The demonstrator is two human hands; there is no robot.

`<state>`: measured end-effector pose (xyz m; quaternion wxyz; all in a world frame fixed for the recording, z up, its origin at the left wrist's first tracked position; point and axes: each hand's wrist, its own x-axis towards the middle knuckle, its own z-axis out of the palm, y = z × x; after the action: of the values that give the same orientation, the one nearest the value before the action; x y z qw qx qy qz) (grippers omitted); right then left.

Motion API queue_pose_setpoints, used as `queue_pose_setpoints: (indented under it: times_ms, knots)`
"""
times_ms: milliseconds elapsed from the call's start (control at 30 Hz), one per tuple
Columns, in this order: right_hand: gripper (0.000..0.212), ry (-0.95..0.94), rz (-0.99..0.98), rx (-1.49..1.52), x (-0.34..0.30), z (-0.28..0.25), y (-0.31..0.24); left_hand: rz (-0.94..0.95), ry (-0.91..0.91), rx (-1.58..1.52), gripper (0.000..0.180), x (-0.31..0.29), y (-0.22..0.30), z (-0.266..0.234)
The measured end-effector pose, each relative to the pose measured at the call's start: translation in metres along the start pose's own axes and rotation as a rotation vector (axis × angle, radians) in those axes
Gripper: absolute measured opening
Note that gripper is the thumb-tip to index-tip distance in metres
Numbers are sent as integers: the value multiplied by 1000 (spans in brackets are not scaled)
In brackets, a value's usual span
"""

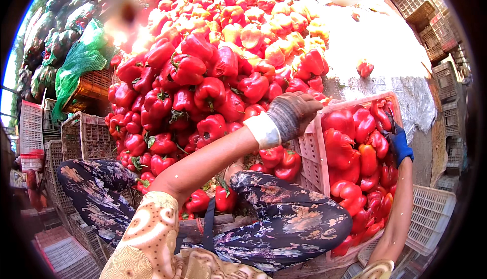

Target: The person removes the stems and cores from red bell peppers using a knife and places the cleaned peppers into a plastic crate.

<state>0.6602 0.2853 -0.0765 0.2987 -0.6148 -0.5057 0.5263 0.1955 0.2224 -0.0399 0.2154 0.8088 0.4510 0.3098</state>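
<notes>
A pale pink plastic crate full of red bell peppers stands in front of me on the right. My left hand, in a grey knitted glove with a white cuff, is at the crate's far left corner. Its fingers are curled together, and what they hold, if anything, is hidden. My right hand, in a blue and dark glove, reaches over the crate's right rim beside the peppers. Its fingertips are in shadow, so their grip is unclear. A large heap of red bell peppers lies left of the crate.
Stacked slatted crates stand at the left, with green net over one. Filled sacks are piled behind. More crates line the right side; a white crate lies near my right arm. One pepper rests on the bright ground sheet.
</notes>
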Motion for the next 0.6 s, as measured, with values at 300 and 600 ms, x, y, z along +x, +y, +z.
queue_pose_setpoints:
  times_ms: [300,600]
  knots:
    - [58,305,-333,-1036,-42,32,-43,-128,-415,1292,65,-112,-130,-166]
    - [42,225,-164,-70,-153,201,-174,-288,-370,1087,65,-82,-144,-195]
